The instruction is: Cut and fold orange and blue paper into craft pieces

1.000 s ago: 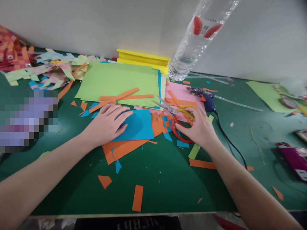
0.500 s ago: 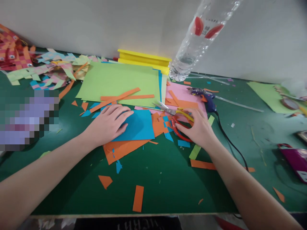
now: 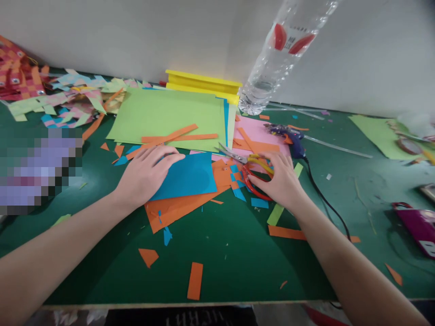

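Left hand [image 3: 143, 174] over blue sheet [image 3: 192, 174], likely steadying it atop orange paper [image 3: 170, 215] on tabletop [image 3: 238, 258]; couldn't tell whether fingers pinched. Right hand [image 3: 283, 179]: fingers gripped scissors [image 3: 243, 159] by handles, seemingly for control.

Blue sheet [image 3: 193, 174]: left part hidden behind the left hand [image 3: 147, 174], whose thumb is out of sight; whether it pinches or presses the paper cannot be told.
Orange sheet [image 3: 180, 209]: partly covered by the blue sheet.
Scissors [image 3: 244, 159]: right of the blue sheet; the right hand [image 3: 283, 181] hides part of the handles.
Bottle [image 3: 272, 68]: beyond the blue sheet, to its right; top cut off, small label print unreadable.
Pixelated object [image 3: 30, 174]: left of the blue sheet, masked by blocks, cut by the left edge.
Purple item [image 3: 415, 226]: far right of the blue sheet, cut by the right edge.
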Action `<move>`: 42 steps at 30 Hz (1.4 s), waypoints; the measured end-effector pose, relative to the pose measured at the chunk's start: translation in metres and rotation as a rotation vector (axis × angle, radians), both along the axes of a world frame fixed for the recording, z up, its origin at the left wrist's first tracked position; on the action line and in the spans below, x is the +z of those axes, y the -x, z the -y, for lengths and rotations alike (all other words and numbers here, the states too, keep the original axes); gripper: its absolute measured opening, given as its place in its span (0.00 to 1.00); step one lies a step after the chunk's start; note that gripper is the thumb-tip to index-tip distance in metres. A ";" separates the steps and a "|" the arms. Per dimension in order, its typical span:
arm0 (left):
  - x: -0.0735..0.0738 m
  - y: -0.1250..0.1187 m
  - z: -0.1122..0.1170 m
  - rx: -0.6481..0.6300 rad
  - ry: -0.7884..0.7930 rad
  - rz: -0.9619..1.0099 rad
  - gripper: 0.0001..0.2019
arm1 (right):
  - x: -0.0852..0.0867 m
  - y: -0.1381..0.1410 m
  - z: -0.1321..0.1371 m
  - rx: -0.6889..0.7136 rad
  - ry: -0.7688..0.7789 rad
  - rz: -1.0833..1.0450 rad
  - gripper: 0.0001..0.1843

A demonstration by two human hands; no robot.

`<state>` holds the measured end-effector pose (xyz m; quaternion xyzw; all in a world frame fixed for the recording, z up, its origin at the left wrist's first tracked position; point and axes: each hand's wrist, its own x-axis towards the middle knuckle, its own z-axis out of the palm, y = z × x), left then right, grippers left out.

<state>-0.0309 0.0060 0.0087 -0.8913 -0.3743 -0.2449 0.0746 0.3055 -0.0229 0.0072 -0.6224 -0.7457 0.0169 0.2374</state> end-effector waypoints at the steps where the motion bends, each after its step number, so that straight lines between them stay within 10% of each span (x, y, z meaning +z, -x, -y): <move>1: 0.001 0.000 0.001 0.004 -0.005 0.051 0.17 | 0.000 0.000 0.000 0.004 -0.004 0.003 0.23; 23: -0.004 0.003 -0.011 0.155 0.339 0.846 0.13 | 0.006 0.001 0.002 0.096 -0.009 -0.054 0.17; 33: 0.001 -0.004 0.003 0.116 0.333 0.669 0.12 | 0.005 0.003 0.002 0.138 -0.096 -0.024 0.16; 42: 0.008 -0.018 0.019 -0.066 0.317 0.540 0.07 | 0.015 0.022 0.021 0.547 -0.064 -0.020 0.23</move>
